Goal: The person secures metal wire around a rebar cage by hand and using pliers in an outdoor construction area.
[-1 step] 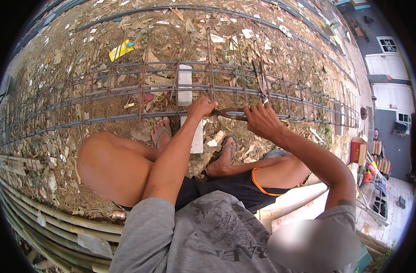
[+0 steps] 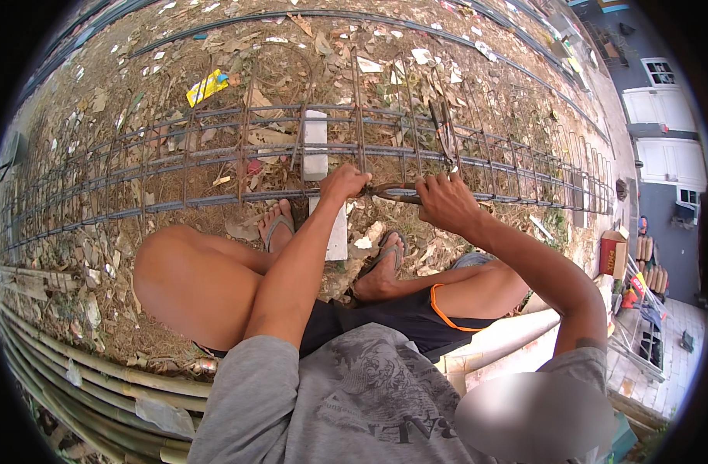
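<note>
A long cage of steel rebar (image 2: 277,150) with square stirrups runs across in front of me. My left hand (image 2: 345,182) is closed beside the foot of a stirrup (image 2: 360,116), on the near long bar; its fingertips are hidden, so what it grips cannot be made out. My right hand (image 2: 447,199) is closed on the handles of dark pincers (image 2: 396,192). Their head points left and meets the bar crossing beside my left thumb. A bundle of thin dark strands, like tie wire (image 2: 443,133), rests on the cage just beyond my right hand.
Pale blocks (image 2: 314,158) stand under the cage, between and beyond my sandalled feet (image 2: 275,228). Dry leaves and litter cover the ground, with a yellow packet (image 2: 207,87) at far left. Bamboo poles (image 2: 99,371) lie at near left. A red carton (image 2: 613,254) stands at right.
</note>
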### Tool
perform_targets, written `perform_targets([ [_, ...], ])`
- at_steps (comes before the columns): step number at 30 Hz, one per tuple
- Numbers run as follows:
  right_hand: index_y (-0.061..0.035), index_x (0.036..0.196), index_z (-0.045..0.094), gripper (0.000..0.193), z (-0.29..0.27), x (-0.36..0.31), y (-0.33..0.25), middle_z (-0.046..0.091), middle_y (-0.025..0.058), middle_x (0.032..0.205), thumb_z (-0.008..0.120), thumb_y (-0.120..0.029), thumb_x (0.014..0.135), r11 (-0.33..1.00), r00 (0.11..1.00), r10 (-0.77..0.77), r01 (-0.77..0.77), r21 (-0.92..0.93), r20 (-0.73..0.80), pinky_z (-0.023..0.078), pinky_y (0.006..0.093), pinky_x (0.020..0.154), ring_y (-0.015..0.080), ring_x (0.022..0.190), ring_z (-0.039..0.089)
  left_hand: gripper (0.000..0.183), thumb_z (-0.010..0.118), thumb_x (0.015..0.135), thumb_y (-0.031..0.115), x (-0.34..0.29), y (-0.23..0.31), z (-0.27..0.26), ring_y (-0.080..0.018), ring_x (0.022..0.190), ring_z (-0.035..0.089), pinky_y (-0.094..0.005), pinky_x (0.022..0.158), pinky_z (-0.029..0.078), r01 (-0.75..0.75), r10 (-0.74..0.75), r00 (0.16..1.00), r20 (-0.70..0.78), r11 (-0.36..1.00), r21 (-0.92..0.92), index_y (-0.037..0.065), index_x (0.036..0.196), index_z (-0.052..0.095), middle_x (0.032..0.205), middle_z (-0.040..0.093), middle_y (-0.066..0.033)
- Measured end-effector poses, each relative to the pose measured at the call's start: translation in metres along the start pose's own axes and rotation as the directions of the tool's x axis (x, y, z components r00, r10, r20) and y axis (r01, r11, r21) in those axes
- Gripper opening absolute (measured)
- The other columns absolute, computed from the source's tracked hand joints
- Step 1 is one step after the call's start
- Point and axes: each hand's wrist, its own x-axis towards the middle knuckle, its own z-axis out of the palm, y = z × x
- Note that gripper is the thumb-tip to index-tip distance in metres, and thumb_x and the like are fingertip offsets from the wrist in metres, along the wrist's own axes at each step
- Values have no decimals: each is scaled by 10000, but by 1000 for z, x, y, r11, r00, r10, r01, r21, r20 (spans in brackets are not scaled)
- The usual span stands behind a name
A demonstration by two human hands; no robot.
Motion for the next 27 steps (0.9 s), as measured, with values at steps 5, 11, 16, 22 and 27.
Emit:
perform_targets([
  [5,51,916,625,362,13,-5,40,697,124,712,620,-310,941,257,567,-91,-781,569,819,508,311,425,176,482,634,418,648,827,512,-19,12,5,-334,809,685,-470,765,499,-55,67,983,-171,996,75,111,860,759,785,714,-111],
  [11,19,949,615,292,29,-71,-14,682,105,727,608,-273,957,-168,685,147,-693,701,713,516,300,461,163,535,646,404,609,913,435,-55,22,12,-329,693,650,-467,700,500,-245,165,848,-505,965,-96,58,961,747,712,672,-150],
  [16,24,1069,612,356,58,-88,-71,666,104,788,610,-316,960,-491,732,281,-447,748,621,512,287,484,138,575,649,473,502,989,397,-81,49,42,-286,648,634,-449,643,480,-223,207,965,-163,971,-83,-21,847,670,664,634,-147],
  [22,-182,1299,565,414,96,-110,-91,690,139,937,597,-148,889,162,778,469,-542,825,418,537,419,730,320,869,676,461,493,1005,396,-126,62,53,-124,502,465,-336,484,379,-269,227,947,-228,947,-175,10,847,689,567,486,-8],
  [27,-323,1387,527,624,92,-107,-59,697,126,1109,610,-97,811,531,776,237,-608,590,585,530,448,819,328,1028,666,336,510,1013,342,-117,55,22,-40,462,313,-246,417,249,-65,-69,973,-220,834,-547,59,936,673,583,362,65],
])
